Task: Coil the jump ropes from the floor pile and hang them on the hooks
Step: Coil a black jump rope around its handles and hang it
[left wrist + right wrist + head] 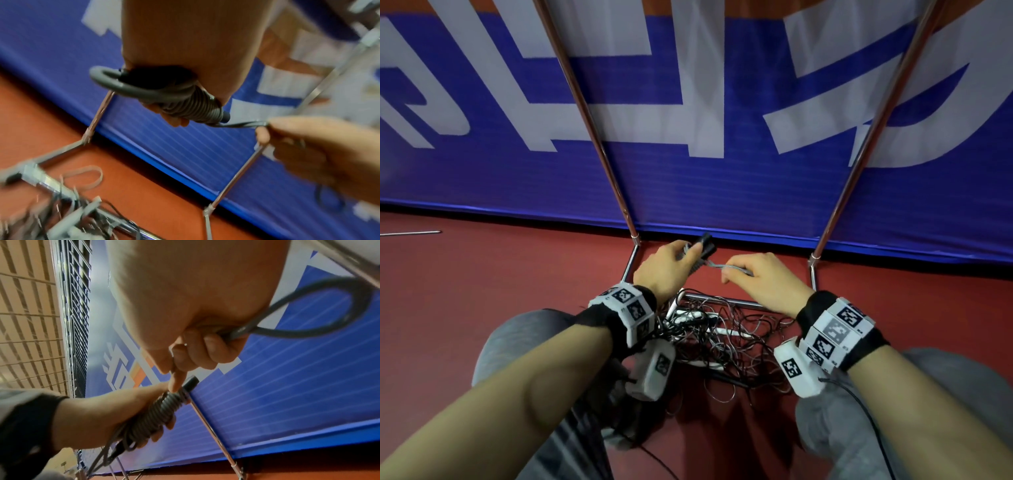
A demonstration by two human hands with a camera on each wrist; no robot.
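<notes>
My left hand [671, 263] grips a grey jump rope wound in tight coils round its black handles [704, 247], seen close as a coiled bundle [193, 105] and again from the right wrist as the coiled bundle [152, 417]. My right hand [750, 274] pinches the free end of the grey rope [722, 265] just right of the bundle, and a loop of the rope [320, 308] sticks out behind its palm. Below my wrists lies the tangled pile of ropes [722, 339] on the red floor.
A chrome rack stands over the pile, its two poles [585, 113] [873, 130] rising against a blue and white banner [722, 188]. Its base bar [722, 301] crosses the pile. My knees in grey trousers [517, 342] flank the ropes. No hooks are in view.
</notes>
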